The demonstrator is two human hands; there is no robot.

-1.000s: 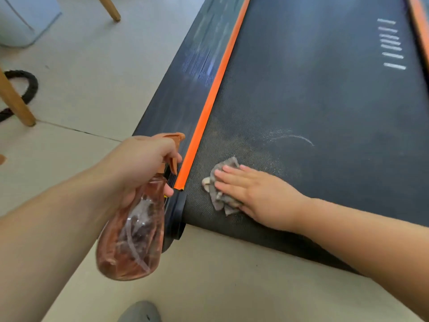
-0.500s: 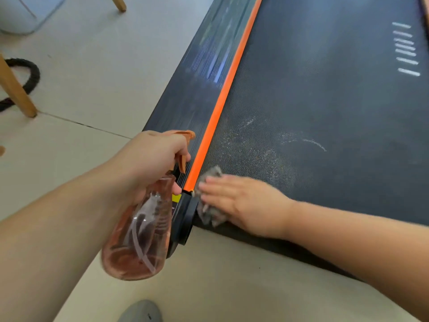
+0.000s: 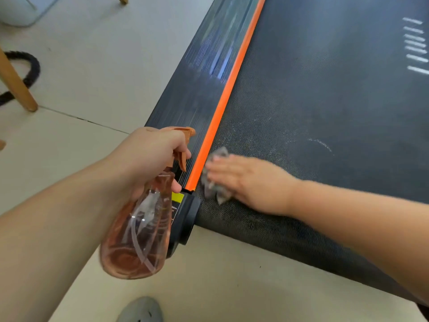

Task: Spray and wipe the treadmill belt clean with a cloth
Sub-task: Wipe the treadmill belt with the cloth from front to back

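cloth (image 3: 212, 188): small grey rag, bunched, centre of frame, on the near-left corner of the belt (image 3: 325, 101), just beside the orange strip (image 3: 229, 89), mostly hidden under the right hand (image 3: 246, 180)
cloth handling: soft, light, limp; likely to bunch or slip under a sideways push; best pinned flat from above, not pinched at an edge
belt: dark textured surface filling the right half of frame; looks firm and grippy; pale smears (image 3: 322, 145) right of the hand, not yet wiped
right hand: in from the right edge, palm down on the cloth, fingers (image 3: 218, 168) straight and close together, pointing left at the strip; pressing, no pinch; forearm low over the belt's near edge
left hand (image 3: 151, 156): centre-left, curled round the neck of the spray bottle (image 3: 137, 240), one finger over the trigger (image 3: 182, 159); thumb hidden; forearm in from lower left
spray bottle: clear orange-tinted plastic, hanging tilted below the hand, over floor (image 3: 81, 66) and end cap (image 3: 185, 219); liquid level hard to read; probably light, smooth, slippery if wet; neck the right hold
nozzle (image 3: 185, 130): pointing right toward the strip; no spray visible
side rail (image 3: 202, 77): ribbed, dark, left of the strip, glare on it
step, judged: wiping the corner by the strip, sprayer idle
remaining, judged: smears, then most of the belt toward upper right
risk: cloth edge snagging at the strip
surroundings: wooden leg (image 3: 16, 84) and black cable (image 3: 30, 66) at left edge, grey shoe (image 3: 141, 310) bottom centre
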